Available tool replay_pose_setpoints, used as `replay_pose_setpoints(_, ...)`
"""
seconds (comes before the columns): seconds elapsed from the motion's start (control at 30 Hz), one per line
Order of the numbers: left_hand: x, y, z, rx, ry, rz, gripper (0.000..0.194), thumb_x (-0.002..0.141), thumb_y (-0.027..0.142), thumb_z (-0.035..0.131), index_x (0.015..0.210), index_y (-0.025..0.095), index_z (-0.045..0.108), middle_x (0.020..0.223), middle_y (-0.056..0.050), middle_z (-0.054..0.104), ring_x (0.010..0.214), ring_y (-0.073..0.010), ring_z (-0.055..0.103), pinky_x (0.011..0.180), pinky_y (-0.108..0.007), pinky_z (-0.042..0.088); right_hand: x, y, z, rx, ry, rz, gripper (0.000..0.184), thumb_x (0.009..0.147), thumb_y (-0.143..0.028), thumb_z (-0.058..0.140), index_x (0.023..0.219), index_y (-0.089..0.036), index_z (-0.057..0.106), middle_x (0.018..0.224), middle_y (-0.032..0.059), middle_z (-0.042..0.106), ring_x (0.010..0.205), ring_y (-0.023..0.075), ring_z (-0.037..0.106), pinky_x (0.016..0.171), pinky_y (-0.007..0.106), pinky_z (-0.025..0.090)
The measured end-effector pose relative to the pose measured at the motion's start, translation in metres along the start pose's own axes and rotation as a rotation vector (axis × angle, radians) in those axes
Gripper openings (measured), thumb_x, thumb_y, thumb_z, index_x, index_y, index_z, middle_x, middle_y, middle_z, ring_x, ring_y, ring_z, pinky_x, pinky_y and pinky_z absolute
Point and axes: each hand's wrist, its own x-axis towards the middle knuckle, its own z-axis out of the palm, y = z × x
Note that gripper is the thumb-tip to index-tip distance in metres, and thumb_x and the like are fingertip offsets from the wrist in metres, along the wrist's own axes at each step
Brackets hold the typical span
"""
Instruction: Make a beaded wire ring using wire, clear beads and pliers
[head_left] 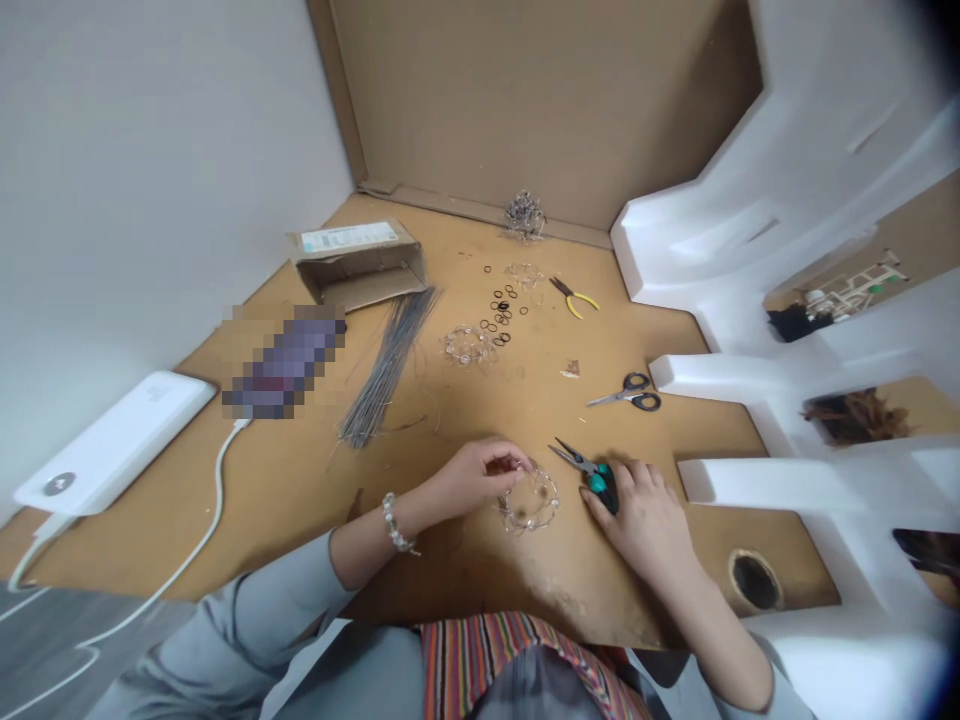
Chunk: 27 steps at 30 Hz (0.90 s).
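Observation:
My left hand [491, 468], with a beaded bracelet on its wrist, pinches the upper left edge of a thin wire ring with small clear beads [553, 507]. The ring stands low over the table in front of me. To its right, my right hand [646, 510] is closed around the green and black handles of long-nose pliers [574, 457]. Their jaws point up and left, slightly parted. Beyond my left hand lies another beaded wire ring [466, 347], near several small dark rings [501, 318].
A bundle of grey wires [388, 370] lies left of centre, by an open cardboard box [367, 285]. Yellow-handled pliers [576, 297] and black scissors [630, 392] are on the right. A white power bank [120, 440] is cabled to a blurred phone [289, 365]. White moulded foam [720, 370] borders the right side.

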Motion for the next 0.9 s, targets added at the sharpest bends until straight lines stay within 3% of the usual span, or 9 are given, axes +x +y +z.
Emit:
replay_pose_setpoints(0.13,0.002,-0.002,0.000,0.096,0.011,0.074,0.015,0.079,0.018,0.056,0.090,0.015,0.067,0.088,-0.005,0.062,0.077,-0.0126,0.056,0.071,-0.023,0.045,0.004,-0.006,-0.011,0.251,0.052,-0.108,0.046,0.081,-0.042,0.056,0.119,-0.015,0.053,0.117,0.0154,0.057,0.110,0.0301,0.050,0.089,0.047,0.042)
replay_pose_setpoints(0.27,0.003,-0.006,-0.001,0.175,0.024,0.152,0.016,0.081,0.018,0.055,0.093,0.016,0.065,0.089,-0.004,0.056,0.075,-0.0112,0.053,0.069,-0.023,0.045,0.016,-0.027,-0.021,0.634,-0.050,-0.238,0.038,0.082,-0.029,0.057,0.118,-0.021,0.054,0.117,0.0112,0.056,0.107,0.0225,0.054,0.090,0.040,0.046)
replay_pose_setpoints(0.43,0.000,-0.002,0.001,0.528,-0.019,0.268,0.020,0.086,0.016,0.047,0.098,0.017,0.063,0.091,-0.005,0.053,0.080,-0.0137,0.051,0.072,-0.024,0.043,0.041,-0.050,-0.015,0.833,-0.158,-0.224,0.020,0.080,-0.013,0.054,0.098,-0.018,0.062,0.080,0.0029,0.061,0.070,0.0136,0.058,0.066,0.026,0.048)
replay_pose_setpoints(0.53,0.000,0.003,0.003,0.755,-0.088,0.307,0.026,0.088,0.014,0.040,0.103,0.017,0.062,0.086,-0.006,0.053,0.079,-0.0156,0.049,0.072,-0.026,0.042,0.049,-0.054,-0.008,0.876,-0.170,-0.205,0.012,0.077,-0.010,0.055,0.084,-0.017,0.062,0.068,-0.0006,0.058,0.064,0.0121,0.055,0.061,0.023,0.044)
replay_pose_setpoints(0.6,0.000,0.005,0.000,0.728,-0.091,0.324,0.027,0.089,0.016,0.041,0.110,0.017,0.058,0.089,-0.006,0.055,0.080,-0.0157,0.050,0.074,-0.027,0.043,0.050,-0.053,-0.004,0.875,-0.156,-0.197,0.009,0.077,-0.010,0.055,0.076,-0.017,0.060,0.065,-0.0011,0.057,0.062,0.0119,0.054,0.059,0.023,0.042)
replay_pose_setpoints(0.7,0.001,0.008,-0.015,0.533,0.056,0.278,0.027,0.090,0.024,0.045,0.113,0.015,0.054,0.098,-0.007,0.056,0.084,-0.0146,0.053,0.077,-0.026,0.043,0.047,-0.048,0.000,0.865,-0.118,-0.183,0.010,0.079,-0.013,0.054,0.072,-0.018,0.059,0.066,-0.0004,0.057,0.062,0.0119,0.054,0.058,0.023,0.041)
replay_pose_setpoints(0.77,0.001,0.010,-0.026,0.500,0.163,0.180,0.023,0.091,0.029,0.042,0.100,0.015,0.059,0.091,-0.006,0.057,0.078,-0.0138,0.053,0.072,-0.025,0.043,0.046,-0.045,0.000,0.882,-0.097,-0.171,0.009,0.080,-0.014,0.053,0.075,-0.018,0.060,0.068,0.0001,0.058,0.061,0.0117,0.054,0.058,0.022,0.042)
replay_pose_setpoints(0.9,0.000,0.010,-0.038,0.581,0.063,-0.012,0.033,0.091,0.038,0.042,0.080,0.015,0.062,0.074,-0.003,0.061,0.068,-0.0146,0.053,0.063,-0.025,0.038,0.046,-0.041,0.000,0.892,-0.055,-0.159,0.010,0.081,-0.015,0.053,0.078,-0.019,0.062,0.068,0.0004,0.059,0.061,0.0119,0.054,0.057,0.022,0.042)
